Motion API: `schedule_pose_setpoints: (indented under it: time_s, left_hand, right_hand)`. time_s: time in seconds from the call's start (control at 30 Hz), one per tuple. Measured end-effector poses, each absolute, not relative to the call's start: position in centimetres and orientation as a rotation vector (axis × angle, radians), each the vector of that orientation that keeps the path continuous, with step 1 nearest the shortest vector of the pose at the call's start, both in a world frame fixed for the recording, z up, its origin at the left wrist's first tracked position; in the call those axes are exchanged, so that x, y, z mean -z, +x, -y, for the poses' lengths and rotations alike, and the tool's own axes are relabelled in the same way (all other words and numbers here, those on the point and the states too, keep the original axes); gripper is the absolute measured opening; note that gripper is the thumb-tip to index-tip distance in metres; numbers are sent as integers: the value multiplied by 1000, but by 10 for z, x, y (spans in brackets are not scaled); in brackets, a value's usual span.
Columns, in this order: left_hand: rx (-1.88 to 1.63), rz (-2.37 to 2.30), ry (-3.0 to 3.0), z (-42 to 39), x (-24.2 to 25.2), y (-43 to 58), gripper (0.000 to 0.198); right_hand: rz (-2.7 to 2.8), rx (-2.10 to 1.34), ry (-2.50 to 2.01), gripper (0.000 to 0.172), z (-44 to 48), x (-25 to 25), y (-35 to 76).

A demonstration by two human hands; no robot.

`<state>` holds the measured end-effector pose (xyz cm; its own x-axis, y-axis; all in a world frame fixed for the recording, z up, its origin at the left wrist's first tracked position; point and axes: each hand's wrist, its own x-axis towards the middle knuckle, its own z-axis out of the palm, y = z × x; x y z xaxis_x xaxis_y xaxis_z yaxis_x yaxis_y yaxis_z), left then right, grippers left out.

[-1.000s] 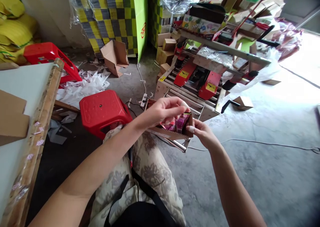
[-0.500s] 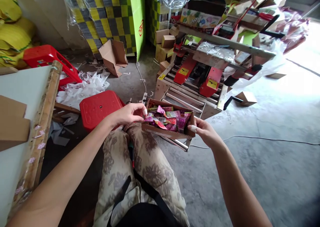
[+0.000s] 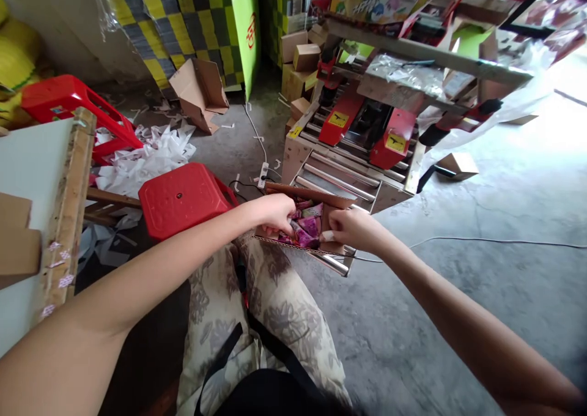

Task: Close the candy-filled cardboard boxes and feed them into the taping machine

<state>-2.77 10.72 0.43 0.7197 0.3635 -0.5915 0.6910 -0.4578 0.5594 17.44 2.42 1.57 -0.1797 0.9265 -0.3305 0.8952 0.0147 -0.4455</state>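
Note:
A small brown cardboard box (image 3: 306,189) rests at my knee, filled with several pink and purple snack packets (image 3: 306,231). My left hand (image 3: 274,213) curls over the box's left side, fingers bent down onto its left flap. My right hand (image 3: 352,229) folds over the right side, fingers closed on the right flap and pressing it inward above the packets. The two hands sit close together over the box, and only a patch of packets shows between them.
A carton-sealing machine with steel rollers (image 3: 342,177) and red guards (image 3: 398,141) stands just behind the box. A red plastic stool (image 3: 181,199) is to the left, a wooden-edged table (image 3: 68,189) further left. A cable (image 3: 495,242) crosses the concrete floor on the right.
Both hands moved inward over the box. The left hand went from the left edge onto the flap; the right hand shifted from the outer right wall to fold the right flap in.

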Motion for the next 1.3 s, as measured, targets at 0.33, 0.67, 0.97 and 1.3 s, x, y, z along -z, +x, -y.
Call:
schedule_pose_setpoints:
  time_s: [0.33, 0.67, 0.97, 1.3]
  left_hand:
    - [637, -790, 2161, -104, -17, -24, 28]
    - [339, -889, 2316, -94, -18, -45, 48]
    - [-613, -1439, 2817, -37, 20, -37, 43]
    - [-436, -1032, 2789, -47, 28, -36, 26]
  right_hand:
    - [2410, -1087, -1752, 42, -23, -36, 170]
    - [2337, -1005, -1889, 28, -13, -32, 174]
    - [2266, 208, -2071, 56, 16, -45, 144]
    - [2391, -20, -1827, 74, -21, -27, 129]
